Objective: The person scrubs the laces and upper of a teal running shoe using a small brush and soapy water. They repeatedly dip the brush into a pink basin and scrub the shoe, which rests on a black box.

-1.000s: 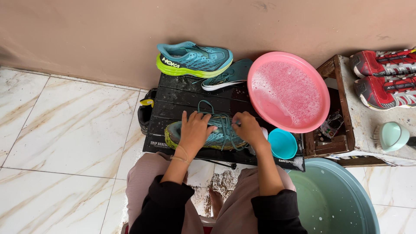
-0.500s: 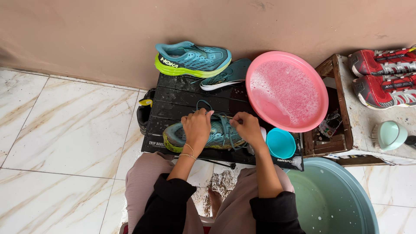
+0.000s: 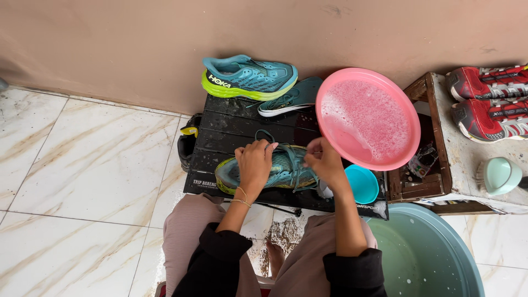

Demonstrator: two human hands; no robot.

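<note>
Head view: hands grip meshy teal shoe.

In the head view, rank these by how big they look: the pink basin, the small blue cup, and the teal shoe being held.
1. pink basin
2. teal shoe, partly covered by the left hand and right hand
3. small blue cup

Left hand has slid along the teal mesh running shoe toward its heel end; right hand has risen slightly, now pinching the shoe's teal fabric laces at the toe side.
</note>
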